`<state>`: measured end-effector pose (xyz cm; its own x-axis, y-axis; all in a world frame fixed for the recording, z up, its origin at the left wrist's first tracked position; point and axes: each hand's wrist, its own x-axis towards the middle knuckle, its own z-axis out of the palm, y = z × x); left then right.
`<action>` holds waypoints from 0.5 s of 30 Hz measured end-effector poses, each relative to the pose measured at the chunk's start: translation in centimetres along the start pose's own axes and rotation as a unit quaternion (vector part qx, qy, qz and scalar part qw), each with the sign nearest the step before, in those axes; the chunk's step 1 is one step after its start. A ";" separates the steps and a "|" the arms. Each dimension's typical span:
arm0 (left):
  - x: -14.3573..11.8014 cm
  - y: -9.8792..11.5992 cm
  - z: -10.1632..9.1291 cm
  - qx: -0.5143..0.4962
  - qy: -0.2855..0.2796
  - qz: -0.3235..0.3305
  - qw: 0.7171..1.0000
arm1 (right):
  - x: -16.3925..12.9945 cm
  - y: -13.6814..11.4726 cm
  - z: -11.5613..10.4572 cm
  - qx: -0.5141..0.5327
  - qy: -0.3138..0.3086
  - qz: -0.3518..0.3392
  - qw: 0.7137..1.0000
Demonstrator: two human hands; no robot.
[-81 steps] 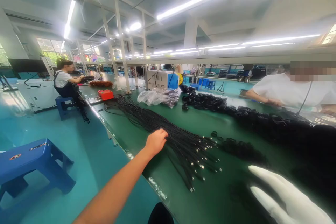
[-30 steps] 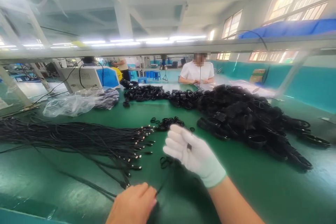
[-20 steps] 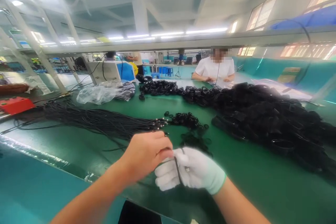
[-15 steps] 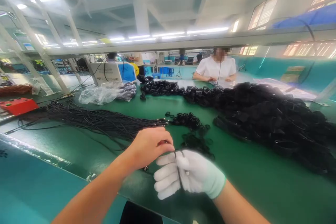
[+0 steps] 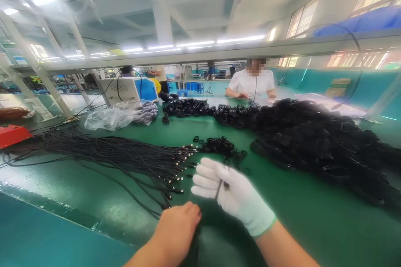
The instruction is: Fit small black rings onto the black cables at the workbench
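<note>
You are holding a thin black cable (image 5: pixel 218 190) between your two hands, low in the middle of the view, just above the green surface (image 5: pixel 297 217). Your right hand (image 5: pixel 233 194), wearing a white knit glove with a pale green cuff, is pinching the cable near its small metal-tipped end, fingers (image 5: pixel 205 179) curled loosely around it. Your left hand (image 5: pixel 177 231), bare, is sitting closer to you with its fingers folded down over the dark stretch of cable running toward it; whether it is truly gripping the cable cannot be told, because the hand is hiding it.

Just to the left of your hands, a long bundle of cables (image 5: pixel 119 156) is lying flat, straight and slender, their shiny metal connector ends fanning toward your glove. Just beyond the glove, a small heap of black rings (image 5: pixel 219 146) is resting on the smooth, matte surface. To the right, a large tangled mound of coiled black cables (image 5: pixel 316 142) is stretching away. Farther back on the left, a crinkled clear plastic bag (image 5: pixel 109 117) is lying near a white and blue machine (image 5: pixel 133 89). A red box (image 5: pixel 11 134) is sitting at the far left edge. Across the surface, a person in a white shirt (image 5: pixel 250 83) is sitting.
</note>
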<state>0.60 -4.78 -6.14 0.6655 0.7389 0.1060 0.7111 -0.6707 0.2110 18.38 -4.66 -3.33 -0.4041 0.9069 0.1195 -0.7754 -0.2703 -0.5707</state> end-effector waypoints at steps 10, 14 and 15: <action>3.6 -1.1 -7.6 -0.195 0.033 0.144 0.970 | -1.4 4.0 -1.0 -0.015 -0.137 0.205 0.969; 3.8 -2.5 -3.8 -0.335 0.044 0.047 0.940 | -1.2 3.7 -0.3 0.008 -0.136 0.179 0.974; 3.5 -2.8 -2.9 -0.320 0.048 0.030 0.946 | -1.1 3.3 -0.1 0.021 -0.130 0.156 0.979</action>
<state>0.27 -0.08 -3.54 0.6540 0.7245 0.2178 0.3695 -0.5571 0.7437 16.27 -6.55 -5.42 -0.7293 0.6675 0.1504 -0.6121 -0.5383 -0.5793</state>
